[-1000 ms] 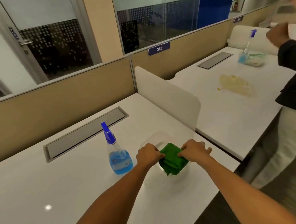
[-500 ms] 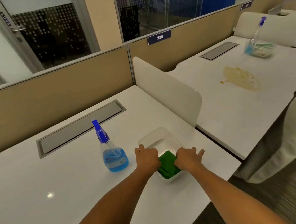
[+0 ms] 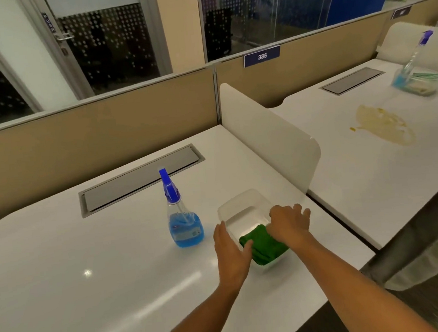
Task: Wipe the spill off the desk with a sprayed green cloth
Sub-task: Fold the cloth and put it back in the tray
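The right hand [image 3: 288, 219] presses on a green cloth [image 3: 264, 247] in a clear tub [image 3: 239, 204]. The left hand [image 3: 230, 250] lies open beside it, its thumb on the cloth, near a spray bottle [image 3: 181, 217].

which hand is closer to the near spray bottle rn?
Left. The left hand hovers just right of the spray bottle, at the tub's left rim. The right hand is farther right, over the green cloth in the tub.

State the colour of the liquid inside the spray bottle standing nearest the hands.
Blue, in the spray bottle; the head view shows it best.
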Demonstrator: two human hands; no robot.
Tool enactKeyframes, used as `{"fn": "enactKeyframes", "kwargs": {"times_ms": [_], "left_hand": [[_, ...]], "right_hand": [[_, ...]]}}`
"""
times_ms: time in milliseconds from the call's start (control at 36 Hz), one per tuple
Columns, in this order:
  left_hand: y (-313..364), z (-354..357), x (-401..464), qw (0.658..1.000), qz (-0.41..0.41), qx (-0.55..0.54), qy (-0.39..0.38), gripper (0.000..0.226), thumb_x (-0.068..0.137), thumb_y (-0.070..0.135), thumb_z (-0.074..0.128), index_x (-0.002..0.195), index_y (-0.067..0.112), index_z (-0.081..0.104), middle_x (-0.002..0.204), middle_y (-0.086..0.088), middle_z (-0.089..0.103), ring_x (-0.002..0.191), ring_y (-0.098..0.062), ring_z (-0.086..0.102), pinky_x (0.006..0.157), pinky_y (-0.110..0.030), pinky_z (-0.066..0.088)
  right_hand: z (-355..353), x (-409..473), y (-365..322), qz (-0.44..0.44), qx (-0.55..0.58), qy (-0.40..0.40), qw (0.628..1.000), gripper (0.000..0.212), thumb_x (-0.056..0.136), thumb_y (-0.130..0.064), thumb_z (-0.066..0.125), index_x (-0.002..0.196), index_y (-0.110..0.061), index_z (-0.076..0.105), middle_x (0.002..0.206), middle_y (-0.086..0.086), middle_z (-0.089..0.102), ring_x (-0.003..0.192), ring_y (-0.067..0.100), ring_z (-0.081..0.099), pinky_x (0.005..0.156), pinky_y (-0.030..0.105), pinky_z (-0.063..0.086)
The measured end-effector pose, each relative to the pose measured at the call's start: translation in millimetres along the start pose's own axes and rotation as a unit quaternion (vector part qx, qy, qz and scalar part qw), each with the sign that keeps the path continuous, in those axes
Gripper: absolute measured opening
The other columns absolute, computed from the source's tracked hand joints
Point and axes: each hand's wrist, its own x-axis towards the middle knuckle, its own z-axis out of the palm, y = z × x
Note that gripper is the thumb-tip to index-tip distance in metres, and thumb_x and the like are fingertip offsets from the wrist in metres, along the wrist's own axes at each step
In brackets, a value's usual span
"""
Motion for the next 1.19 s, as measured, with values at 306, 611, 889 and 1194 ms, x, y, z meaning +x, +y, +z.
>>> {"fn": "enactKeyframes", "kwargs": {"times_ms": [306, 611, 889, 1194], "left_hand": [[-13, 11, 0, 0.943, -0.227, -0.244, -0.008, 0.078, 0.089, 0.021, 0.074, 0.154, 0.021, 0.03, 0.158, -0.006, 0.04, 0.136, -0.029, 0.05, 0.108, -0.044, 0.049], [-11, 10, 6, 0.927, -0.243, -0.285, -0.015, 0.06, 0.091, 0.02, 0.071, 0.145, 0.019, 0.045, 0.144, -0.005, 0.056, 0.124, -0.026, 0.061, 0.098, -0.038, 0.057], [-10, 7, 7, 0.918, -0.263, -0.298, -0.008, 0.045, 0.088, 0.017, 0.076, 0.13, 0.017, 0.06, 0.131, -0.002, 0.064, 0.113, -0.023, 0.065, 0.094, -0.038, 0.059], [-13, 2, 3, 0.904, -0.263, -0.337, -0.006, 0.048, 0.089, 0.008, 0.073, 0.134, 0.011, 0.056, 0.116, -0.001, 0.057, 0.107, -0.021, 0.061, 0.08, -0.033, 0.06]], "right_hand": [[-56, -6, -93, -0.212, 0.32, -0.055, 0.922, 0.061, 0.092, -0.037, 0.071, 0.146, -0.025, 0.047, 0.147, 0.001, 0.055, 0.129, 0.021, 0.055, 0.103, 0.033, 0.047], [-50, -3, -172, -0.302, 0.342, -0.111, 0.883, 0.076, 0.088, -0.028, 0.076, 0.151, -0.018, 0.036, 0.153, 0.007, 0.047, 0.137, 0.029, 0.049, 0.101, 0.037, 0.046], [-47, 12, -178, -0.328, 0.29, -0.121, 0.891, 0.057, 0.086, -0.035, 0.078, 0.132, -0.01, 0.056, 0.129, 0.01, 0.066, 0.116, 0.028, 0.063, 0.093, 0.036, 0.052], [-106, 19, -121, -0.339, 0.374, -0.084, 0.859, 0.038, 0.081, -0.026, 0.084, 0.114, -0.018, 0.067, 0.113, -0.002, 0.072, 0.106, 0.017, 0.068, 0.095, 0.039, 0.057]]}}
